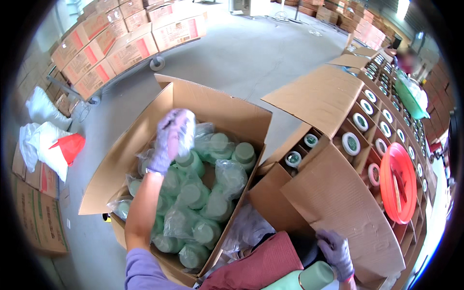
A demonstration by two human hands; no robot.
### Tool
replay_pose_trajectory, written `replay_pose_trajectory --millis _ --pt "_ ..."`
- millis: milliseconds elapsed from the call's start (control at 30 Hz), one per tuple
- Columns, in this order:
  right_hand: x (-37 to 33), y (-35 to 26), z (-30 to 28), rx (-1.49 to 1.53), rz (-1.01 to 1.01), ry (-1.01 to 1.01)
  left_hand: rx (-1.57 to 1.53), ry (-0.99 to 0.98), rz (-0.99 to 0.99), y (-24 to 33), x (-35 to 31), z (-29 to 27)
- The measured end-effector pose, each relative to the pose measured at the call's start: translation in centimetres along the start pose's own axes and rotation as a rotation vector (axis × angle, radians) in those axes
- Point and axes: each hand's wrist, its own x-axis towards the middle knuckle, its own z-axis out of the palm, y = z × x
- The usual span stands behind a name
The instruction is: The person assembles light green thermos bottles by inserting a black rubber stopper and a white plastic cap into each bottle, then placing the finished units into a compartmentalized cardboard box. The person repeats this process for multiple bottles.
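My left hand (170,135), in a pale purple glove, is raised over an open cardboard box (227,104). Its fingers are closed on crumpled clear plastic wrapping (187,133); blur hides what is inside. Several pale green bottles (192,195), many in clear bags, fill the box below. My right hand (335,252), gloved too, is at the lower right beside a box flap (345,212). Its fingers are loosely bent and apart, with nothing visible in them. Just left of it, a mint green bottle (315,276) with a gold-coloured ring lies slanted across my lap.
On the right, divided cartons (360,137) hold several round-topped items. A red plastic basin (399,182) rests on them, and a green basin (408,94) lies farther back. Stacked boxes (128,46) stand on a wheeled cart at far left. White sacks (46,140) lie below them.
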Motion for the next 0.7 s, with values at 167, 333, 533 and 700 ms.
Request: replay_pose_trajectory --millis 167,333,533,700 --pt "7.4 -8.4 1.2 -0.394 -0.489 0.151 -0.711 -0.441 -0.22 12.9 -3.8 6.5" --pt "11.9 -6.0 3.4 -0.229 -0.5 0.391 -0.719 -0.359 0.091 13.5 -0.2 4.8" --pt "13.5 -4.4 2.8 0.208 -0.52 0.39 0.277 0.181 0.159 15.3 -7.1 6.6" --pt "12.2 -6.3 4.5 0.324 -0.381 0.268 -0.365 -0.064 -0.16 14.0 -22.1 16.1"
